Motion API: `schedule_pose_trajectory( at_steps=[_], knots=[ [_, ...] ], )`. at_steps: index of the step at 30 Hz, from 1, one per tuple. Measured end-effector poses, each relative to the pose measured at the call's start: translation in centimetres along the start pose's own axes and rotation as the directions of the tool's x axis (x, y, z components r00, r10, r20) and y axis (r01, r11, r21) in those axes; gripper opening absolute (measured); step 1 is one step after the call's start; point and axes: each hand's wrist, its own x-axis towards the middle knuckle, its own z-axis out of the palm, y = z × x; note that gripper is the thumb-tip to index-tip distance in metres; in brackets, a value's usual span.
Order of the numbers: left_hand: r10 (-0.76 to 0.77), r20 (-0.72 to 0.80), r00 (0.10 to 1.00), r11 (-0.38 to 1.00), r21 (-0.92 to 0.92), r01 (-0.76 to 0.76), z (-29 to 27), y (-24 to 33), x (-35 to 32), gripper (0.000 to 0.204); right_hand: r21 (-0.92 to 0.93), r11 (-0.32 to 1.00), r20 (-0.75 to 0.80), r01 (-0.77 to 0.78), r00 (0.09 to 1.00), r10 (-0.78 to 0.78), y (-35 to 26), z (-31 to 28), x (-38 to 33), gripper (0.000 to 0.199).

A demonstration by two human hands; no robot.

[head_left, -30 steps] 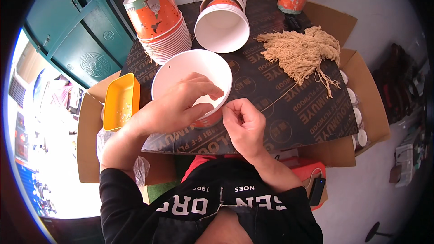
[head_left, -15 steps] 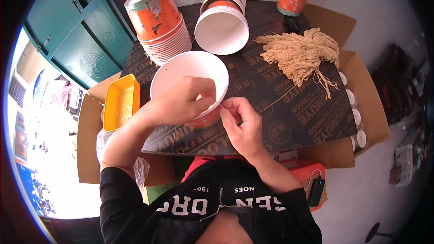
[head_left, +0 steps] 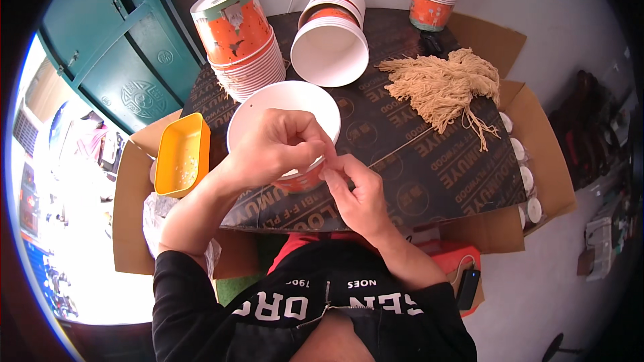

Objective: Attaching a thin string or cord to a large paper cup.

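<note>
A white-lined paper bucket (head_left: 310, 96) with an orange outside stands near the table's front edge, a small dark hole in its far-left wall. Over its opening, my left hand (head_left: 282, 146) is closed, thumb and finger pinched near the right rim. What it pinches is too small to make out. Against the outside of that rim, my right hand (head_left: 357, 191) is closed in a pinch, its fingertips meeting the left hand's. A thin tan cord (head_left: 409, 143) runs across the table from the bundle of tan cords (head_left: 443, 87) toward my right hand.
Patterned orange buckets (head_left: 235, 27) stand stacked upside down at back left. More buckets (head_left: 330, 50) lie nested on their side, and another stack (head_left: 429, 10) stands at back right. A yellow tray (head_left: 182, 154) is left of the dark table (head_left: 469, 177); cardboard boxes (head_left: 547, 167) flank it.
My left hand has lifted from inside the bucket toward its right rim, its fingers coming up to my right fingertips. My right hand has shifted slightly down and left.
</note>
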Motion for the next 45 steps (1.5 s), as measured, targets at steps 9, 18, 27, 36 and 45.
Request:
schedule_pose_trajectory(
  at_steps=[9, 18, 27, 36, 45],
  knots=[
    [-0.026, -0.032, 0.999, 0.996, 0.089, 0.028, 0.1, -0.5, 0.2, 0.008, 0.146, 0.989, 0.089, 0.036, 0.995, -0.049, -4.5, -4.5, 2.9, 0.012],
    [0.015, -0.054, 0.998, 0.956, 0.293, 0.001, 0.2, -1.1, 0.6, 0.01, -0.065, 0.932, 0.34, 0.357, 0.886, -0.316, -5.5, -4.9, 7.4, 0.019],
    [-0.013, -0.016, 1.0, 0.994, 0.112, 0.015, -0.5, -1.4, 0.6, 0.01, -0.22, 0.915, 0.272, 0.338, 0.922, -0.275, -4.2, -4.3, 6.5, 0.017],
    [-0.023, -0.048, 0.999, 0.999, 0.036, 0.024, -0.6, -1.7, 0.7, 0.01, -0.228, 0.879, 0.207, 0.42, 0.903, -0.377, -3.9, -3.3, 5.8, 0.017],
    [-0.011, -0.023, 1.0, 0.999, 0.03, 0.012, -0.4, -1.9, 0.4, 0.01, -0.216, 0.862, 0.18, 0.459, 0.886, -0.427, -1.9, -3.4, 6.5, 0.016]
  ],
)
